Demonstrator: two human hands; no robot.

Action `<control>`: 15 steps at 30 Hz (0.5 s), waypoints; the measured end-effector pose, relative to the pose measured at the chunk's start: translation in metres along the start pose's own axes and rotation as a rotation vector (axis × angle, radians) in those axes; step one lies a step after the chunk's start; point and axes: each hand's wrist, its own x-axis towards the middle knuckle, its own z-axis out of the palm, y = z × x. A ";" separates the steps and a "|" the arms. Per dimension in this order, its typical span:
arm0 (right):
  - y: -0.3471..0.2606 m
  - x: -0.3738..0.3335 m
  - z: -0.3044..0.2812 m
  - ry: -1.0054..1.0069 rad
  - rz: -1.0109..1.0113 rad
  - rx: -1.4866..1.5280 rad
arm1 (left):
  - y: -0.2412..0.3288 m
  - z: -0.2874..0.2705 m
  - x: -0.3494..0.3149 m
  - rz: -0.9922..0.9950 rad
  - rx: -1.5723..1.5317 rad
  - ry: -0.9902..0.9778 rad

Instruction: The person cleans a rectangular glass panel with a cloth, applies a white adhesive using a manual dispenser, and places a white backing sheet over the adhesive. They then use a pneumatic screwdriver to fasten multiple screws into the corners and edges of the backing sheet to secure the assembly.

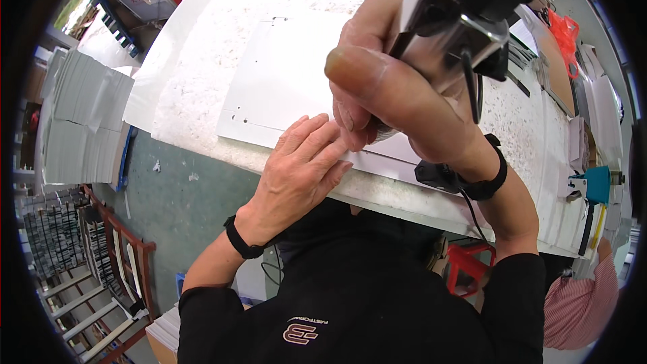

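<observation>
Right hand [397, 94] gripping shiny metal tool [451, 34], left hand [300, 172] flat, fingers spread on white sheet [283, 81], speckled white workbench [195, 74], green floor [182, 195], stacked grey sheets [84, 118] at left.

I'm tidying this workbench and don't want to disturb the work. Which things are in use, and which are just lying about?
In use:
left hand pressing on the white sheet
right hand gripping the shiny metal tool

Lying about:
stacks of white sheets
orange bag
teal tool
</observation>
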 end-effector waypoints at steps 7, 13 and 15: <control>-0.006 -0.003 -0.004 -0.095 0.072 -0.159 | 0.000 -0.002 -0.002 0.023 0.065 -0.026; -0.027 0.007 -0.009 0.034 0.134 -0.087 | 0.003 -0.018 0.013 0.051 0.091 -0.073; -0.033 0.010 -0.031 0.105 0.086 -0.076 | 0.002 -0.024 0.026 0.082 0.071 -0.052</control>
